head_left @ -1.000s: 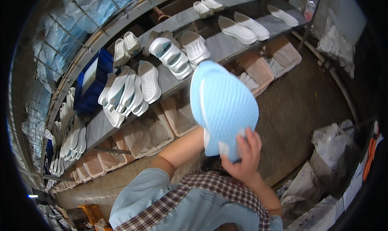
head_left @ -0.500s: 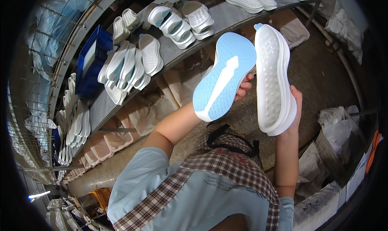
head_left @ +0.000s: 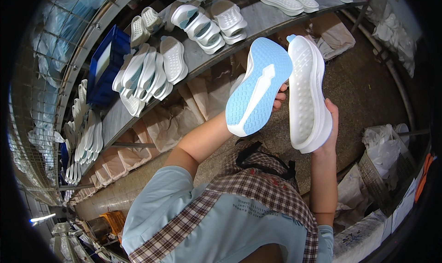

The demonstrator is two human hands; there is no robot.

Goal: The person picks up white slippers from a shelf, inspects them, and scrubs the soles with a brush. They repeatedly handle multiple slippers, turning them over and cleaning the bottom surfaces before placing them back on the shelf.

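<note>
My left hand (head_left: pixel 279 99) is closed round a shoe sole (head_left: pixel 261 85), whose light-blue tread with a white middle strip faces me. That sole covers most of the hand, so only some fingertips show at its right edge. A white edge peeks out behind its left side; I cannot tell whether it is a second sole. In my right hand (head_left: pixel 329 129) a white shoe sole (head_left: pixel 304 95) stands nearly upright, gripped along its right side near the heel. Its dimpled inner face and raised rim are toward me, and a small blue tab sticks up at its toe.
A long grey bench (head_left: pixel 202 65) curves across the back, carrying stacked white soles (head_left: pixel 145 74) and stacked clogs-like soles (head_left: pixel 198 28). On it stands a blue crate (head_left: pixel 103 69). Wire mesh (head_left: pixel 41 102) lines the left. At right are plastic-filled baskets (head_left: pixel 380 157).
Both soles have shifted slightly: the left one a little right, the right one a little left and turned somewhat. They are now closer together, both still held.
</note>
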